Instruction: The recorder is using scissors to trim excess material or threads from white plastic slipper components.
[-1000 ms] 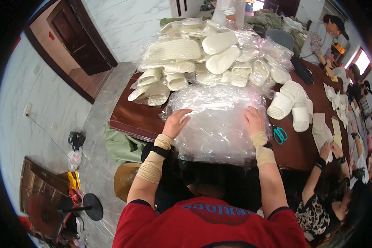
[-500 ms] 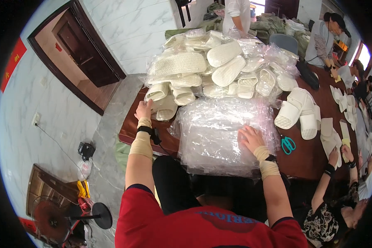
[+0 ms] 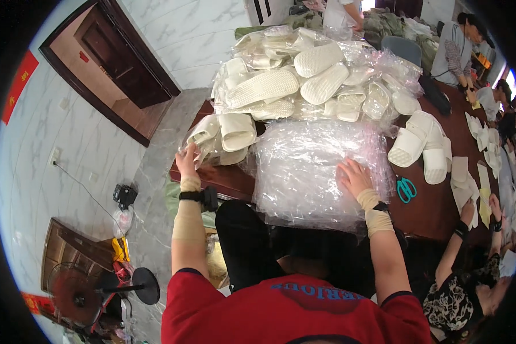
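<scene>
My left hand grips the edge of a clear bag that holds a pair of cream slippers, at the left edge of the table. Palm down on a thick stack of clear plastic bags lies my right hand, open with its fingers apart. Behind the stack rises a large heap of bagged cream slippers, some soles up. To the right of the stack lie unbagged cream slippers.
Teal-handled scissors lie on the brown table, right of the stack. A co-worker's hands handle cream pieces at the right. Other people stand farther back. A fan stands on the floor at lower left.
My left hand has drawn the bagged pair of slippers away from the heap, toward the left table edge. My right hand stays on the stack of bags. The view has shifted slightly.
</scene>
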The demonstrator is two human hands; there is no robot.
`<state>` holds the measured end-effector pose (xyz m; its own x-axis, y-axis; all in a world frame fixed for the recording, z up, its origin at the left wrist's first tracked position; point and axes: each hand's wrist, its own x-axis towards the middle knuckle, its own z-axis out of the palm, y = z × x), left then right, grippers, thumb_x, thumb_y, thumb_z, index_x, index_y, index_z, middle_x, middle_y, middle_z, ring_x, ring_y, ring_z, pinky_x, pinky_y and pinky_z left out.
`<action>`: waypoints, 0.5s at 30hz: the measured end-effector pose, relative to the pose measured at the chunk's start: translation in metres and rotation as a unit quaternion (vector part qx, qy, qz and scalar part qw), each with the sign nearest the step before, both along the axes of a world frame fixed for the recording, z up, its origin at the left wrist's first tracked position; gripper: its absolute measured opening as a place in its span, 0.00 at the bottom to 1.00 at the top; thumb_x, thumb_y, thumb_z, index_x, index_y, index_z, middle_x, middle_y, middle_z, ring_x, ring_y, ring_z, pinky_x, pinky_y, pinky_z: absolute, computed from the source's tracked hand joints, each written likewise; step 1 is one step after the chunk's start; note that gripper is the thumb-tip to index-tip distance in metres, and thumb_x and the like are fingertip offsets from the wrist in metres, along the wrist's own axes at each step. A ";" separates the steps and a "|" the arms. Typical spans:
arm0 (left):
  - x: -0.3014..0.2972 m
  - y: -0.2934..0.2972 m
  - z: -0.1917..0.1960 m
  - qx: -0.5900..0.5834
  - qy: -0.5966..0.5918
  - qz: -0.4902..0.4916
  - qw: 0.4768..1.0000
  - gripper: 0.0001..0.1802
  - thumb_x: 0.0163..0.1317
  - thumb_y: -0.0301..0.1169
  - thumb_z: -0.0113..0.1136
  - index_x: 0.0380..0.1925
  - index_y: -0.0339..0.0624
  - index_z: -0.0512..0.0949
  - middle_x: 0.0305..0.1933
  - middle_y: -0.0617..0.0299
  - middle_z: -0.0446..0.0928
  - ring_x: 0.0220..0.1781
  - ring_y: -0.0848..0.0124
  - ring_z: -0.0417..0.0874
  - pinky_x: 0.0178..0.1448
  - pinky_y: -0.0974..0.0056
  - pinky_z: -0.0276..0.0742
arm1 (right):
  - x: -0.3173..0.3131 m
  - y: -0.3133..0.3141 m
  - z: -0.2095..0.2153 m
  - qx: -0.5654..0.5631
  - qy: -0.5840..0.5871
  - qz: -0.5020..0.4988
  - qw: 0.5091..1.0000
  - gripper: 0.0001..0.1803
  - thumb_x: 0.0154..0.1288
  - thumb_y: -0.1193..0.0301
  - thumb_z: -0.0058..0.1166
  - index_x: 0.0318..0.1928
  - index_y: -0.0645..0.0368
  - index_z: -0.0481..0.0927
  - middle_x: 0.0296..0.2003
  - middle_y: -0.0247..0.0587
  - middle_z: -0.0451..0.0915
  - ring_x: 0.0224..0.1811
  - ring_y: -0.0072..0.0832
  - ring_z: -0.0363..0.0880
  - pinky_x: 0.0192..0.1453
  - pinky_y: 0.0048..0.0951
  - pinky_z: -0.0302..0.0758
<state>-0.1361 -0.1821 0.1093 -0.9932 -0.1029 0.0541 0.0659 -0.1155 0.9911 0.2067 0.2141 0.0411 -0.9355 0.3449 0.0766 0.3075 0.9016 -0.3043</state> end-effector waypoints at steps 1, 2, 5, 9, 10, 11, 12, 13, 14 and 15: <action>-0.012 -0.005 -0.003 -0.023 0.036 -0.006 0.999 0.11 0.61 0.31 0.60 0.35 0.37 0.70 0.33 0.62 0.78 0.32 0.73 0.80 0.33 0.70 0.74 | -0.003 -0.005 0.000 -0.001 -0.006 -0.001 1.000 0.27 0.59 0.63 0.56 0.60 0.40 0.68 0.65 0.35 0.60 0.68 0.36 0.56 0.68 0.62 0.51; -0.012 0.010 0.000 0.038 0.074 -0.013 0.996 0.07 0.60 0.27 0.60 0.34 0.38 0.72 0.34 0.63 0.78 0.32 0.75 0.79 0.34 0.71 0.73 | -0.001 -0.004 -0.002 0.000 -0.014 -0.012 1.000 0.27 0.59 0.63 0.56 0.60 0.39 0.68 0.65 0.35 0.60 0.69 0.36 0.56 0.68 0.62 0.51; 0.009 0.061 0.040 0.076 0.178 -0.026 0.981 0.07 0.59 0.25 0.60 0.35 0.38 0.72 0.35 0.63 0.78 0.34 0.75 0.79 0.35 0.71 0.74 | 0.007 0.001 -0.009 -0.008 -0.023 -0.032 0.999 0.27 0.59 0.63 0.56 0.60 0.39 0.67 0.65 0.35 0.60 0.69 0.36 0.55 0.68 0.61 0.50; 0.043 0.090 0.090 0.077 0.257 -0.101 0.958 0.04 0.63 0.25 0.54 0.37 0.39 0.72 0.39 0.62 0.78 0.42 0.70 0.81 0.42 0.69 0.74 | 0.012 0.005 -0.013 -0.033 -0.001 -0.038 0.999 0.27 0.59 0.63 0.56 0.60 0.40 0.67 0.66 0.35 0.59 0.70 0.36 0.54 0.69 0.62 0.49; 0.055 0.094 0.107 0.091 0.258 -0.112 0.955 0.02 0.63 0.21 0.50 0.35 0.36 0.69 0.38 0.61 0.76 0.44 0.71 0.79 0.51 0.66 0.72 | 0.012 0.006 -0.012 -0.031 0.003 -0.032 0.999 0.27 0.59 0.63 0.55 0.60 0.40 0.67 0.66 0.34 0.59 0.70 0.36 0.54 0.69 0.62 0.49; 0.068 0.102 0.126 0.126 0.274 -0.148 0.942 0.03 0.64 0.22 0.48 0.37 0.37 0.70 0.37 0.60 0.76 0.46 0.67 0.80 0.52 0.63 0.73 | 0.012 0.007 -0.012 -0.029 0.005 -0.027 0.999 0.26 0.60 0.63 0.55 0.60 0.40 0.67 0.66 0.34 0.58 0.70 0.36 0.54 0.69 0.61 0.49; 0.073 0.104 0.141 0.108 0.272 -0.188 0.938 0.03 0.65 0.23 0.48 0.38 0.38 0.70 0.40 0.59 0.77 0.49 0.63 0.80 0.53 0.62 0.74 | 0.011 0.006 -0.011 -0.036 0.004 -0.037 0.999 0.26 0.60 0.63 0.55 0.60 0.40 0.67 0.66 0.34 0.58 0.70 0.36 0.54 0.69 0.61 0.49; 0.071 0.106 0.151 0.090 0.269 -0.228 0.931 0.04 0.65 0.25 0.47 0.38 0.39 0.71 0.42 0.59 0.77 0.51 0.58 0.81 0.54 0.61 0.75 | 0.009 0.006 -0.010 -0.029 0.007 -0.035 0.999 0.26 0.60 0.63 0.55 0.60 0.40 0.67 0.67 0.34 0.58 0.70 0.36 0.54 0.69 0.62 0.49; 0.066 0.101 0.161 0.105 0.252 -0.238 0.932 0.04 0.65 0.25 0.47 0.38 0.39 0.71 0.42 0.58 0.77 0.51 0.55 0.81 0.54 0.59 0.75 | 0.006 0.003 -0.009 -0.022 0.013 -0.024 0.999 0.26 0.60 0.63 0.54 0.60 0.40 0.67 0.67 0.34 0.57 0.70 0.36 0.54 0.69 0.62 0.49; 0.069 0.107 0.173 0.124 0.232 -0.253 0.931 0.04 0.65 0.25 0.47 0.37 0.38 0.71 0.41 0.57 0.77 0.52 0.52 0.80 0.53 0.57 0.76 | 0.006 0.005 -0.010 -0.029 0.013 -0.031 0.999 0.26 0.60 0.63 0.54 0.60 0.40 0.67 0.67 0.34 0.57 0.70 0.36 0.54 0.69 0.62 0.49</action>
<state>-0.0672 -0.0746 0.2828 -0.7934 0.3055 0.5264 0.3556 -0.4692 0.8083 0.2126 0.2191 0.0316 -0.9099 0.4074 0.0788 0.3543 0.8616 -0.3636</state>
